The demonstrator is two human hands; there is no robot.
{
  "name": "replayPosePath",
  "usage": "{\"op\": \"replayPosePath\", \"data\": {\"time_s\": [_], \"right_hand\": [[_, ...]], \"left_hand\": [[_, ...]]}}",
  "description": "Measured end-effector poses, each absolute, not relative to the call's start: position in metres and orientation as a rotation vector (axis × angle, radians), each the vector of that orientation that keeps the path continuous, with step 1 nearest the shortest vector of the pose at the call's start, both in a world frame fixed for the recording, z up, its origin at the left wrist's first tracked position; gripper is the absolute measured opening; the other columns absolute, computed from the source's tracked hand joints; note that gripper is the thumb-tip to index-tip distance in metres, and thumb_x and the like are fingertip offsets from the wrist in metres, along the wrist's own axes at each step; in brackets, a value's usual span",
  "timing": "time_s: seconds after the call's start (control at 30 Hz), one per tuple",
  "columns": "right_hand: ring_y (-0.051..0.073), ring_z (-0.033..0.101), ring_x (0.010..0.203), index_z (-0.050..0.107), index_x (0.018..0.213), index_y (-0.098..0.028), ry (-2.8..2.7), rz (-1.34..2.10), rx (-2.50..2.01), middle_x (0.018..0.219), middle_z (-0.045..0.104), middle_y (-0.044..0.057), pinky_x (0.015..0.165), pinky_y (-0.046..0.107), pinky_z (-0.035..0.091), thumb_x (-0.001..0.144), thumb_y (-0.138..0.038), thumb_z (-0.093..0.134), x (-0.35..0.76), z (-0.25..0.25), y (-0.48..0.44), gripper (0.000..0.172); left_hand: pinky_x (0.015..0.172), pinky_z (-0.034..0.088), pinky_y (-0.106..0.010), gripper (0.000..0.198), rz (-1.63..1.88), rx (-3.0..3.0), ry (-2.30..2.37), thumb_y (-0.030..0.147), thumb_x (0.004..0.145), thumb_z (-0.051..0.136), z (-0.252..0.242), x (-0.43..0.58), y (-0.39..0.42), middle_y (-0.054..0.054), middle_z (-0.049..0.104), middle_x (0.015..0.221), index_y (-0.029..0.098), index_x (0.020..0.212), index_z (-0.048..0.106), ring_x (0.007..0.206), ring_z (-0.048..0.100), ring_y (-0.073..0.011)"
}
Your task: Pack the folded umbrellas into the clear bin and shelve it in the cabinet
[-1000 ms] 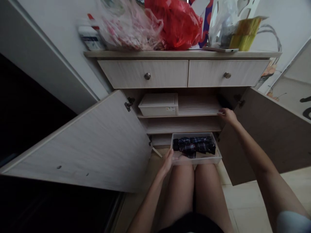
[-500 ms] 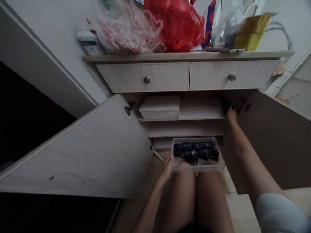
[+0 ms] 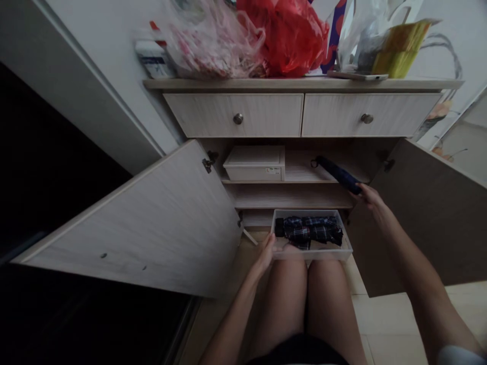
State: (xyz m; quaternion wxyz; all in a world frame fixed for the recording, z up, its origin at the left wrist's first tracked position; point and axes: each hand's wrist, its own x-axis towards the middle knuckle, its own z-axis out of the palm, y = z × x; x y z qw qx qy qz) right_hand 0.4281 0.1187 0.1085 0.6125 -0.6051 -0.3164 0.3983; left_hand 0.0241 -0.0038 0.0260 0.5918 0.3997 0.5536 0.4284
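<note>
My right hand (image 3: 372,197) is closed around one end of a dark blue folded umbrella (image 3: 338,173), which slants up and left across the front of the cabinet's upper shelf. A small loop shows at the umbrella's far end. With my left hand (image 3: 267,248) I grip the left side of a clear plastic box (image 3: 312,255) resting on my knees. Inside the box lie dark plaid folded umbrellas (image 3: 308,229), side by side; I cannot tell exactly how many.
A lidded white box (image 3: 254,165) sits on the upper shelf's left. Both cabinet doors, left (image 3: 144,228) and right (image 3: 426,218), stand swung out on either side of me. Plastic bags (image 3: 289,38), a white bottle (image 3: 152,58) and a phone (image 3: 357,76) lie on the cabinet top.
My right hand has drawn the blue umbrella out from the shelf's right end, toward me. The left hand keeps its hold on the box. The view has shifted slightly.
</note>
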Motion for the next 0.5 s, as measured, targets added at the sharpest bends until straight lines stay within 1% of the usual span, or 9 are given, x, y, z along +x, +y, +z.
{"op": "replayPosePath", "data": {"time_s": [0.07, 0.17, 0.23, 0.27, 0.3, 0.37, 0.43, 0.5], "right_hand": [[0.019, 0.065, 0.076, 0.052, 0.079, -0.024, -0.762, 1.046, -1.359, 0.08, 0.063, 0.003, 0.064, 0.033, 0.061, 0.064, -0.042, 0.075, 0.419, 0.104, 0.089, 0.032], [0.02, 0.067, 0.076, 0.057, 0.084, -0.025, -0.901, 1.157, -1.386, 0.081, 0.066, 0.003, 0.066, 0.033, 0.061, 0.063, -0.042, 0.074, 0.411, 0.102, 0.05, 0.031], [0.021, 0.067, 0.076, 0.062, 0.088, -0.025, -0.988, 1.208, -1.395, 0.084, 0.068, 0.004, 0.066, 0.034, 0.061, 0.061, -0.042, 0.075, 0.408, 0.104, 0.029, 0.035], [0.021, 0.067, 0.076, 0.064, 0.09, -0.024, -1.039, 1.231, -1.394, 0.087, 0.069, 0.005, 0.066, 0.034, 0.06, 0.06, -0.042, 0.076, 0.407, 0.106, 0.02, 0.037], [0.02, 0.067, 0.076, 0.066, 0.092, -0.023, -1.099, 1.249, -1.396, 0.088, 0.07, 0.005, 0.066, 0.033, 0.06, 0.058, -0.043, 0.077, 0.406, 0.108, 0.013, 0.04], [0.019, 0.065, 0.074, 0.069, 0.094, -0.02, -1.254, 1.27, -1.412, 0.088, 0.07, 0.005, 0.064, 0.031, 0.058, 0.058, -0.046, 0.078, 0.404, 0.111, 0.0, 0.045], [0.018, 0.064, 0.072, 0.07, 0.097, -0.018, -1.411, 1.28, -1.432, 0.085, 0.07, 0.004, 0.062, 0.028, 0.055, 0.061, -0.049, 0.078, 0.399, 0.113, -0.008, 0.048], [0.016, 0.063, 0.071, 0.071, 0.098, -0.016, -1.538, 1.289, -1.427, 0.083, 0.069, 0.004, 0.063, 0.027, 0.053, 0.063, -0.05, 0.077, 0.393, 0.114, -0.014, 0.049]], "left_hand": [[0.063, 0.049, -0.028, 0.069, 1.008, 0.926, 1.289, 0.074, 0.074, 0.06, 0.027, 0.025, -0.004, -0.009, 0.066, 0.105, 0.017, 0.113, 0.063, 0.065, 0.066, -0.0172], [0.06, 0.047, -0.026, 0.067, 0.999, 0.918, 1.29, 0.073, 0.074, 0.061, 0.029, 0.027, -0.006, -0.009, 0.065, 0.105, 0.016, 0.111, 0.063, 0.064, 0.066, -0.0165], [0.061, 0.049, -0.027, 0.069, 0.993, 0.908, 1.294, 0.074, 0.074, 0.06, 0.031, 0.028, -0.006, -0.01, 0.066, 0.108, 0.017, 0.113, 0.063, 0.068, 0.067, -0.0185], [0.063, 0.051, -0.029, 0.07, 0.999, 0.911, 1.292, 0.074, 0.075, 0.059, 0.032, 0.029, -0.006, -0.011, 0.067, 0.111, 0.017, 0.115, 0.063, 0.074, 0.068, -0.0212], [0.068, 0.053, -0.032, 0.069, 1.012, 0.919, 1.288, 0.073, 0.075, 0.059, 0.033, 0.029, -0.007, -0.012, 0.067, 0.114, 0.016, 0.115, 0.063, 0.084, 0.069, -0.0249], [0.084, 0.054, -0.039, 0.066, 1.058, 0.96, 1.27, 0.071, 0.077, 0.059, 0.036, 0.029, -0.007, -0.013, 0.067, 0.12, 0.016, 0.113, 0.066, 0.107, 0.064, -0.0315], [0.102, 0.046, -0.043, 0.06, 1.107, 1.001, 1.25, 0.067, 0.078, 0.061, 0.039, 0.029, -0.007, -0.013, 0.066, 0.125, 0.017, 0.11, 0.068, 0.127, 0.053, -0.0331], [0.112, 0.036, -0.043, 0.054, 1.114, 1.002, 1.226, 0.062, 0.079, 0.063, 0.042, 0.029, -0.008, -0.012, 0.065, 0.128, 0.018, 0.109, 0.069, 0.137, 0.043, -0.0319]]}}
